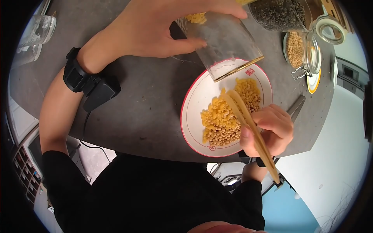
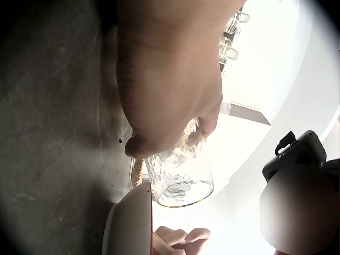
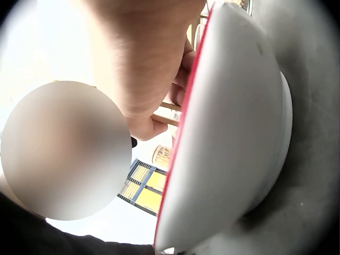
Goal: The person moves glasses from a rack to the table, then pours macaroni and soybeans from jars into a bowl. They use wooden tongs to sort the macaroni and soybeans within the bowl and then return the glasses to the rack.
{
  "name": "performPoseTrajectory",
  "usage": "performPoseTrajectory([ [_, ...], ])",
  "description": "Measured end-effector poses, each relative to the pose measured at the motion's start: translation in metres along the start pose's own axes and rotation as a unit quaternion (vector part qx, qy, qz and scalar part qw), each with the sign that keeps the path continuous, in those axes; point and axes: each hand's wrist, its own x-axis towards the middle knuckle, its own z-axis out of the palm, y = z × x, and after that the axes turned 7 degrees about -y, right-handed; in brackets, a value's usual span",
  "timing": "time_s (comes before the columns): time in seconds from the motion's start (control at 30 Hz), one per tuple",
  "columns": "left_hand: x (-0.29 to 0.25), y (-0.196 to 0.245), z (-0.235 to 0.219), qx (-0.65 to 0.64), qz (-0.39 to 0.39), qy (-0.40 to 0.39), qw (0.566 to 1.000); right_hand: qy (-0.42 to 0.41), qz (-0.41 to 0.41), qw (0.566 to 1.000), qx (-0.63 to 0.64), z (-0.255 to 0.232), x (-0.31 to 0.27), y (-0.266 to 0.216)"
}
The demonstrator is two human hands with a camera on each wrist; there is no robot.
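Note:
My left hand (image 1: pixel 155 29) grips a clear glass jar (image 1: pixel 229 42), tilted with its gold-edged mouth over the far rim of a white, red-rimmed bowl (image 1: pixel 192 97). Some yellow macaroni (image 1: pixel 197 18) lies near the jar's other end. Chopsticks (image 1: pixel 254 134) are held in my right hand (image 1: pixel 272 130), their tips touching the macaroni (image 1: pixel 219 110) in the bowl. Round tan beans (image 1: pixel 223 136) lie beside that macaroni. In the left wrist view the glass jar (image 2: pixel 180 180) hangs from the hand above the bowl's edge. The bowl's outer side (image 3: pixel 234 122) hides much of the right wrist view.
Behind the bowl on the right are a jar of dark dried leaves (image 1: pixel 278 15) and an open clip-top jar of beans (image 1: pixel 295 48). A metal blade-like object (image 1: pixel 298 106) lies right of the bowl. Empty-looking glasses (image 1: pixel 39 31) stand far left; a cable (image 1: pixel 84 124) hangs from the left wrist.

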Motion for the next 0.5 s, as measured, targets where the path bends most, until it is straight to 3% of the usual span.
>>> performPoseTrajectory([
  [0.13,0.013,0.02,-0.014,0.004,-0.016,-0.028,0.999,-0.025,-0.01,0.999,-0.02,0.005,0.0,-0.001],
  [0.37,-0.003,-0.005,0.003,0.008,0.006,-0.001,1.0,-0.036,0.003,0.999,-0.032,0.006,0.001,-0.005],
  [0.5,0.007,0.012,-0.008,0.0,0.002,-0.007,1.0,-0.054,0.029,0.998,-0.02,-0.004,-0.003,-0.01],
])
